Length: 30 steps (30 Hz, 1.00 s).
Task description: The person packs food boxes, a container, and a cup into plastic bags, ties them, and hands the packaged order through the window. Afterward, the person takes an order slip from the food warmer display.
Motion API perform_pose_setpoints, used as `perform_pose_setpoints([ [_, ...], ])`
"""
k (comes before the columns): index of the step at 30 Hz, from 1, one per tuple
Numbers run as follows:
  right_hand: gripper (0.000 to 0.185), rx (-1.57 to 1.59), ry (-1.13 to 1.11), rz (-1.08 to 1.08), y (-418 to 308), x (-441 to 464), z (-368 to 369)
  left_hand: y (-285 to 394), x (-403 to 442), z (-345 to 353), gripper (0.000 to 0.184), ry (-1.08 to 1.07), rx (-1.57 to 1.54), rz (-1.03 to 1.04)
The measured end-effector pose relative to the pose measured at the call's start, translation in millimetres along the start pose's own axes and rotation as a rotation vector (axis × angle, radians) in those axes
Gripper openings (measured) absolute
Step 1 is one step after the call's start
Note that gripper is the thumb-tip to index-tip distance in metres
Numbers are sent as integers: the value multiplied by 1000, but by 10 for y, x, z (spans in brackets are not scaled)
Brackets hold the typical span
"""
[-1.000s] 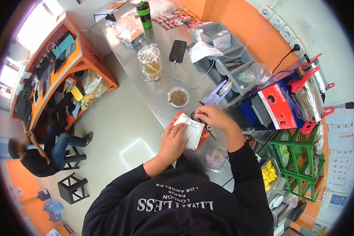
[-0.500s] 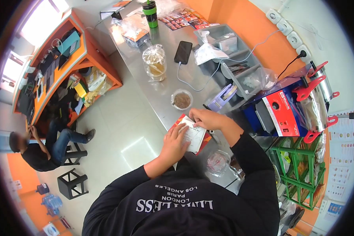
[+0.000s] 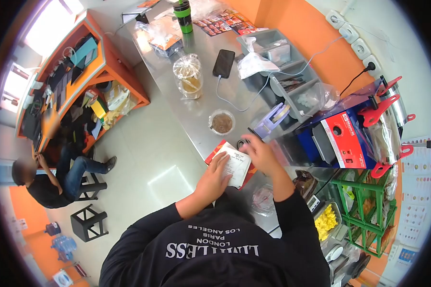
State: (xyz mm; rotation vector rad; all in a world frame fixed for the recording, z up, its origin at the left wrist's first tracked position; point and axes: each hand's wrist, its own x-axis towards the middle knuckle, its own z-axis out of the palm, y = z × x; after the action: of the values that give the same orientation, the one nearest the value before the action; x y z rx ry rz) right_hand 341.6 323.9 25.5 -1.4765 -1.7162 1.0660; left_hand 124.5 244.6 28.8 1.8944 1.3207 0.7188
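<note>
My left hand (image 3: 214, 179) lies with its fingers spread over a small white printed paper (image 3: 237, 166), pressing it on a red card or packet (image 3: 214, 151) at the metal table's edge. Just right of the paper, my right hand (image 3: 257, 152) is raised, slightly blurred, with its fingers bent; whether it holds anything is too small to tell. A dark ring-shaped item (image 3: 241, 143) lies beside its fingertips. Above the paper stands a round clear tub with brown contents (image 3: 221, 122). The purple tape dispenser (image 3: 271, 119) is up and right of my right hand.
On the metal table (image 3: 172, 103) are a bagged cup (image 3: 188, 76), a charging phone (image 3: 223, 64), a grey divided bin (image 3: 297, 86) and a clear lidded container (image 3: 263, 200). A red and blue machine (image 3: 342, 138) stands at right. A person (image 3: 50, 184) sits at left near stools.
My right hand has lifted off the paper and moved right, uncovering the dark ring-shaped item. My left hand stays on the paper.
</note>
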Motion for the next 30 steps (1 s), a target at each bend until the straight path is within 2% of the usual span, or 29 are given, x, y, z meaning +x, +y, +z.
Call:
perform_pose_setpoints([
  [2, 41, -158, -162, 5, -9, -176, 150, -11, 2, -4, 64, -33, -31, -34],
  [3, 41, -153, -171, -9, -42, -225, 176, -26, -4, -3, 64, -20, -22, -41],
  [5, 58, -163, -55, 82, -152, -262, 120, -97, -7, 21, 62, 20, -6, 51],
  [6, 58, -156, -73, 49, -222, -278, 128, -158, -10, 49, 64, 17, -12, 57],
  [8, 71, -303, 44, -238, -379, -342, 193, -251, 6, -15, 70, -48, -86, 136],
  [9, 71, -293, 32, -276, -460, -380, 251, -319, 3, -77, 73, -81, -124, 190],
  [11, 77, -506, -113, -183, -633, -472, 350, -372, -67, -331, 74, -55, -124, 237],
  [13, 78, -553, -46, -175, -874, -501, 408, -406, -137, -658, 76, -39, -135, 308],
  [15, 80, -601, 20, -158, -1049, -520, 438, -528, -346, -1073, 75, -63, -58, 232],
  [17, 81, -401, 182, -233, -1185, -477, 502, -828, -522, -1413, 70, -23, -24, 202],
  [19, 81, -323, 232, -284, -1394, -395, 590, -1125, -682, -1741, 65, 44, -89, 7],
  [20, 81, -242, 288, -301, -1470, -326, 634, -1294, -729, -1881, 65, 55, -83, 16],
  [21, 81, -160, 338, -311, -1550, -262, 677, -1472, -782, -2002, 63, 97, -70, -76],
  [22, 86, -137, 336, -319, -1680, -148, 700, -1624, -824, -2117, 61, 137, -59, -173],
  [27, 98, -79, 280, -433, -2253, 833, 506, -2357, -627, -2734, 59, 207, -17, -246],
  [28, 97, -104, 287, -449, -2312, 1187, 411, -2506, -545, -2881, 59, 216, 14, -248],
  [30, 80, -179, 255, -580, -2669, 1882, 333, -2788, -349, -3156, 60, 257, 18, -274],
])
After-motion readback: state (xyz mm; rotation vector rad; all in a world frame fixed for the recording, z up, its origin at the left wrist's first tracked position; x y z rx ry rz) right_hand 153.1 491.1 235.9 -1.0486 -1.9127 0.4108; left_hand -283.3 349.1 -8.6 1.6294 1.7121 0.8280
